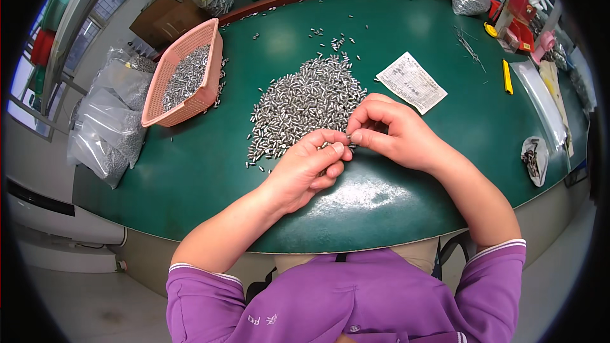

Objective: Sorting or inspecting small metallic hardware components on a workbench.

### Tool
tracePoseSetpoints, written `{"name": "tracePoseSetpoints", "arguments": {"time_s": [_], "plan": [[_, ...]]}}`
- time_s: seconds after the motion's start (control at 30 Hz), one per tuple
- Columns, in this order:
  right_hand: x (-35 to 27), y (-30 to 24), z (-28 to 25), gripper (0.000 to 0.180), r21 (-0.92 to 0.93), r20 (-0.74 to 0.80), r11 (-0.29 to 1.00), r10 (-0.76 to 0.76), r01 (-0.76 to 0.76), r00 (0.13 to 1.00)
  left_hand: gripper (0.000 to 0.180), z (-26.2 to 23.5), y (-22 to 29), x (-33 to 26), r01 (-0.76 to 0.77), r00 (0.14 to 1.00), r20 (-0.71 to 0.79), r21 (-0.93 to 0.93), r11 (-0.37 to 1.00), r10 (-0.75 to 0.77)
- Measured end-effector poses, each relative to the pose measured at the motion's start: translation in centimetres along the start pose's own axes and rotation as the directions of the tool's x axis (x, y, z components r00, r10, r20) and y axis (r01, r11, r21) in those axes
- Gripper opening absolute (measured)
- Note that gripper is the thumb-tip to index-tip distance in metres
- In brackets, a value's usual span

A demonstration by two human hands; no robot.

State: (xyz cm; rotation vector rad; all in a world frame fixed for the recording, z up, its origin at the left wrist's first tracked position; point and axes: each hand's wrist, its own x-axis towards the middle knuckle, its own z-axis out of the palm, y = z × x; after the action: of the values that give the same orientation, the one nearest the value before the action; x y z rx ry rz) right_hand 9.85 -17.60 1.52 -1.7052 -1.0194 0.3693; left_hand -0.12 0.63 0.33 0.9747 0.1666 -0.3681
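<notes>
From the head camera, a green counter (pixel 190 171) carries a big pile of small metal pins (pixel 305 105), and that pile serves as the landmark for everything else. Just below the pile's near edge the two hands meet. The left hand (pixel 305 171) is curled nearly closed, thumb and forefinger pinched together, with a few pins seemingly cupped under its bent fingers. The right hand (pixel 391 130) is also mostly closed, its thumb and forefinger tips pressed on a single small pin (pixel 348 140) held between both hands, right where the fingertips touch. To the left of the pile stands a pink plastic basket (pixel 213 57), partly filled with more of the same pins. Right of the pile, close by, lies a printed paper slip (pixel 412 81). Farther right of the pile a yellow utility knife (pixel 507 76) lies on the counter, and lower right, near the counter's rim, sits a small open bag (pixel 535 159) of dark parts. Stray pins (pixel 337 41) are scattered beyond the pile. Clear plastic bags (pixel 108 127) of pins sit off the counter's left edge, beyond the basket.
</notes>
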Motion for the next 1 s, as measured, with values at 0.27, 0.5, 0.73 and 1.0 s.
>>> {"name": "tracePoseSetpoints", "arguments": {"time_s": [0.27,0.5,0.73,1.0], "plan": [[0.0,-0.1,0.4,0.010,0.006,-0.020,0.999,-0.048,0.048,0.999,0.017,-0.1,0.0,0.1,0.003,1.000,0.005,-0.009,1.000,-0.003],[-0.1,1.8,-0.5,0.013,-0.428,-0.110,0.904,-0.063,0.010,0.992,0.017,0.3,0.5,-0.2,0.019,1.000,-0.021,-0.014,1.000,-0.020],[0.0,2.0,-0.2,0.010,-0.574,-0.033,0.816,-0.104,0.066,0.994,0.018,0.4,0.5,-0.2,-0.007,0.999,-0.039,-0.006,1.000,0.007],[0.3,0.4,0.0,0.011,-0.460,-0.035,0.858,-0.274,0.227,0.961,0.015,0.4,0.1,-0.1,-0.022,0.999,-0.038,0.066,0.998,0.024]]}}
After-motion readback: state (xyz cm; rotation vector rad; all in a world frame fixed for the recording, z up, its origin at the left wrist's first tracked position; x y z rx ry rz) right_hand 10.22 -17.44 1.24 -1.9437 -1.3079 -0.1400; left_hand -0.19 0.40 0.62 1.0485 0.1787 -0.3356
